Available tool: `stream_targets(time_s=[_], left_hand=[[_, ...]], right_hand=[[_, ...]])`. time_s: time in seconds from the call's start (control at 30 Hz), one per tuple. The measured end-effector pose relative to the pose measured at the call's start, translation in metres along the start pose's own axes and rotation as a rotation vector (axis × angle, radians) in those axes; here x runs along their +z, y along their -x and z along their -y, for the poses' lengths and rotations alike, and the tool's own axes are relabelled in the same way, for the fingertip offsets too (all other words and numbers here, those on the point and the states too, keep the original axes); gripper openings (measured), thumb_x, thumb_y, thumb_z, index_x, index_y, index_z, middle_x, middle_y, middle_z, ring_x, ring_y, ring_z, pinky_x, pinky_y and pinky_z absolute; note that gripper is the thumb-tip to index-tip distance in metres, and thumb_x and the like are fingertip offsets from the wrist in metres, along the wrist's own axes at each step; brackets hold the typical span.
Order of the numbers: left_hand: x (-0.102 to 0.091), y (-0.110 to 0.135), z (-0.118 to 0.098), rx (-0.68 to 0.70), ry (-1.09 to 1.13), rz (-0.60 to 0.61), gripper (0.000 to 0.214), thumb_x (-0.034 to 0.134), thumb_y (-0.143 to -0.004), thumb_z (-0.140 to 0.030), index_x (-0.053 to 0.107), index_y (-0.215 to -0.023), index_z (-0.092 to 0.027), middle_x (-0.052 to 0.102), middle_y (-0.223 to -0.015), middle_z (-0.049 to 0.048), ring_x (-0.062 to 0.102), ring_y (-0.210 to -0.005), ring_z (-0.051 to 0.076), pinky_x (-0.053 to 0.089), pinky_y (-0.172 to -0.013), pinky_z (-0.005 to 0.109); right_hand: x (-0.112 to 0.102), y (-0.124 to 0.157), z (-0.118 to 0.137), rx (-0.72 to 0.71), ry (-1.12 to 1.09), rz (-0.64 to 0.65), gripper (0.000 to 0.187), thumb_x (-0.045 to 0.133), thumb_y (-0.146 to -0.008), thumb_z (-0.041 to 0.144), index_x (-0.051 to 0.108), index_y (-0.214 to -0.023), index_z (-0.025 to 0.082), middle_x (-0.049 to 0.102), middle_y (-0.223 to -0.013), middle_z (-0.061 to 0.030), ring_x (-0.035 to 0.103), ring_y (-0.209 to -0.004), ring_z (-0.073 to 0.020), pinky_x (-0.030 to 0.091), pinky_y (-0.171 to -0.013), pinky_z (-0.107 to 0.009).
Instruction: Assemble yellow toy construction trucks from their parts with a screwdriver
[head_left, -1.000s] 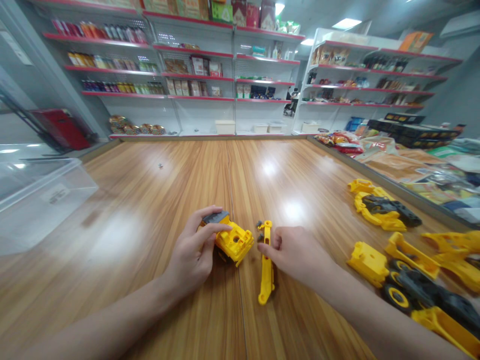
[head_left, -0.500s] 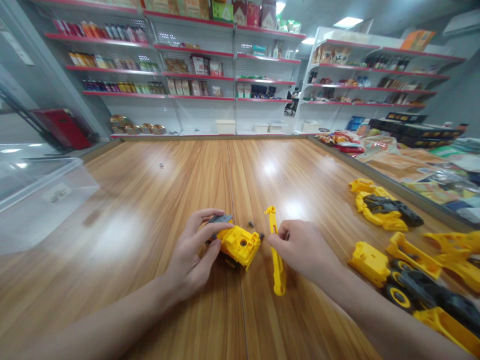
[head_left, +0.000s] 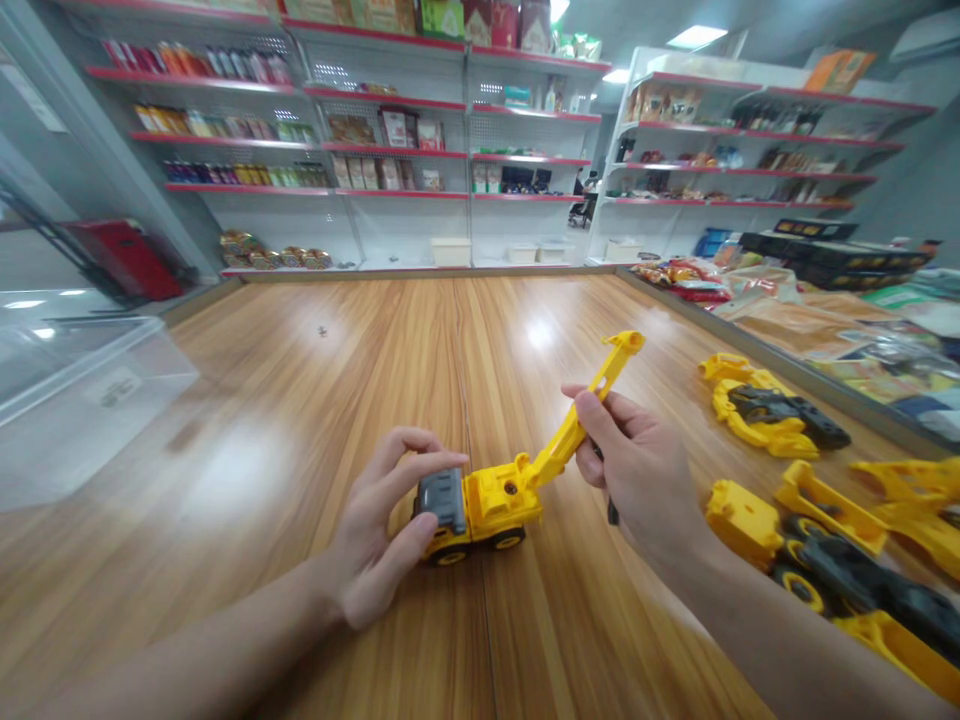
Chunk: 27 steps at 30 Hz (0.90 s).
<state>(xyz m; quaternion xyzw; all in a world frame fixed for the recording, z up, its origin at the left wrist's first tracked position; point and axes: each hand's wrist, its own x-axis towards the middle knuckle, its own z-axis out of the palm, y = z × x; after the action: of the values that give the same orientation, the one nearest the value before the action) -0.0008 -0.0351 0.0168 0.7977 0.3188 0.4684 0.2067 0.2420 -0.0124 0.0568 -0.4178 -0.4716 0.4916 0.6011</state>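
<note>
A yellow toy truck [head_left: 499,495] with a grey cab stands on its wheels on the wooden table. My left hand [head_left: 386,520] grips it around the cab, thumb at the near side and fingers over the far side. My right hand [head_left: 637,455] pinches a long yellow toy crane arm [head_left: 559,450] between thumb and fingers. The arm slants up to the right, and its lower end meets the truck's rear edge; whether it is joined there I cannot tell. A dark tip [head_left: 613,513] pokes out beneath my right hand, the rest of it hidden by the palm.
Several yellow and black toy vehicle parts [head_left: 780,415] lie along the right side of the wooden table [head_left: 390,350]. At the left stands a clear plastic box [head_left: 90,400]. A tiny grey piece [head_left: 322,331] lies toward the back left. Stocked shelves [head_left: 397,195] rise behind.
My right hand has lifted the crane arm off the table, tilting it and bringing its lower end to the truck. My left hand has turned the truck level, its wheels on the table.
</note>
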Motion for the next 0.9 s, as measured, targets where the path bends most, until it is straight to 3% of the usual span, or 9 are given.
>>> stream_targets(time_s=[0.17, 0.33, 0.5, 0.67, 0.9], left_hand=[[0.002, -0.003, -0.002, -0.007, 0.100, 0.103, 0.039, 0.047, -0.088, -0.033, 0.062, -0.119, -0.015, 0.050, -0.124, 0.0163, 0.049, -0.116, 0.032, 0.043, -0.095, 0.045], [0.003, -0.005, -0.002, -0.011, 0.153, 0.205, 0.030, 0.048, -0.088, -0.028, 0.061, -0.111, -0.013, 0.053, -0.125, 0.0177, 0.054, -0.113, 0.031, 0.046, -0.092, 0.042], [0.001, -0.005, -0.003, 0.002, 0.215, 0.251, 0.024, 0.049, -0.087, -0.027, 0.059, -0.105, -0.013, 0.057, -0.123, 0.0184, 0.058, -0.108, 0.029, 0.048, -0.091, 0.041], [0.000, -0.005, -0.004, 0.029, 0.227, 0.267, 0.022, 0.050, -0.086, -0.026, 0.060, -0.101, -0.014, 0.058, -0.124, 0.0187, 0.059, -0.106, 0.029, 0.049, -0.089, 0.039], [-0.001, -0.007, -0.006, 0.048, 0.255, 0.294, 0.020, 0.050, -0.085, -0.022, 0.059, -0.100, -0.013, 0.057, -0.129, 0.0201, 0.058, -0.113, 0.031, 0.048, -0.093, 0.042]], right_hand=[[-0.002, 0.004, -0.001, -0.135, 0.095, -0.023, 0.028, 0.061, -0.092, 0.046, 0.065, -0.093, 0.018, 0.046, -0.050, 0.0059, 0.036, -0.043, -0.0058, 0.024, -0.039, -0.017], [-0.001, 0.007, 0.000, -0.216, 0.154, 0.015, 0.025, 0.058, -0.095, 0.042, 0.064, -0.093, 0.018, 0.048, -0.055, 0.0049, 0.042, -0.045, -0.0061, 0.027, -0.041, -0.018], [-0.001, 0.009, 0.000, -0.262, 0.187, 0.054, 0.023, 0.056, -0.096, 0.040, 0.064, -0.094, 0.019, 0.052, -0.062, 0.0034, 0.042, -0.045, -0.0057, 0.027, -0.041, -0.020], [-0.002, 0.014, 0.001, -0.355, 0.339, 0.124, 0.018, 0.053, -0.098, 0.035, 0.063, -0.098, 0.020, 0.045, -0.057, 0.0058, 0.039, -0.044, -0.0067, 0.026, -0.041, -0.021], [-0.002, 0.017, 0.004, -0.495, 0.568, 0.176, 0.012, 0.062, -0.092, 0.030, 0.061, -0.102, 0.023, 0.060, -0.075, 0.0022, 0.050, -0.053, -0.0085, 0.039, -0.049, -0.022]])
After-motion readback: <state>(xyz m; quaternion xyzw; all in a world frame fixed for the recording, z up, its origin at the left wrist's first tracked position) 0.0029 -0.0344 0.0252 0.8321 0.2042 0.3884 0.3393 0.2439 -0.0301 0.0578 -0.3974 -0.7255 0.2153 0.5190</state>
